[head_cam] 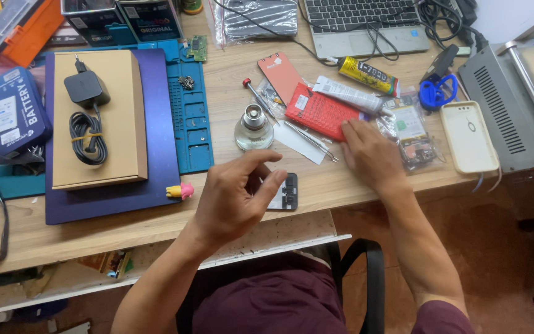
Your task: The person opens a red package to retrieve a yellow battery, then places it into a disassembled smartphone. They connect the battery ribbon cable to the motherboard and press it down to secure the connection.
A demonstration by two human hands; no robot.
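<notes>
small dark phone part (pixel 287 193) seen flat on wooden desk (pixel 230 80) near front edge, rectangular, black frame with pale inner face, left half hidden behind left hand (pixel 237 196); left hand raised over it, fingers loosely curled, thumb and forefinger close together, nothing seen gripped; right hand (pixel 369 154) laid palm down on desk, fingers spread flat, fingertips touching lower edge of red textured case (pixel 319 112), nothing grasped; glass dispenser bottle (pixel 254 127) placed just behind phone part; metal tweezers (pixel 310 139) lying on white card between bottle and right hand
</notes>
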